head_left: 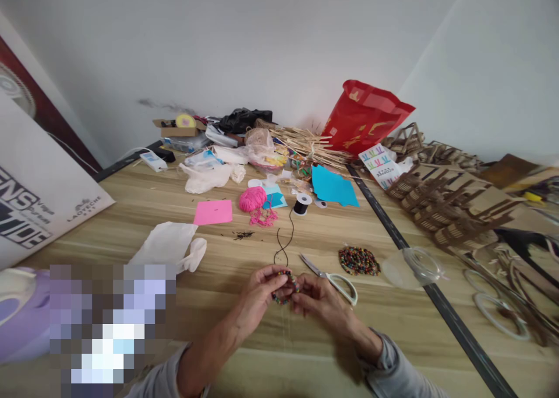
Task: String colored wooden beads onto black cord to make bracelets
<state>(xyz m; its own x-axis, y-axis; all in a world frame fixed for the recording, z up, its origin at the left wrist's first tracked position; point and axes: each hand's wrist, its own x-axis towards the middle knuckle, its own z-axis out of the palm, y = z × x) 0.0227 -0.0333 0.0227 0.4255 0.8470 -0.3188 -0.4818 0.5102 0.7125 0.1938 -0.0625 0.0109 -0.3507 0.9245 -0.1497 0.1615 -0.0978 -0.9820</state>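
Fingers of both hands (288, 296) pinch a beaded loop (285, 287) near loose beads (358, 260).

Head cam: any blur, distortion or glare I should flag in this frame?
Head view: wide-angle lens bends the table edges and seam outward. Even, soft light with faint shadows under the left hand and right hand. Beaded string between them is small but fairly sharp. A pixelated block masks the lower left. Far right clutter smears toward the corner. No strong glare.
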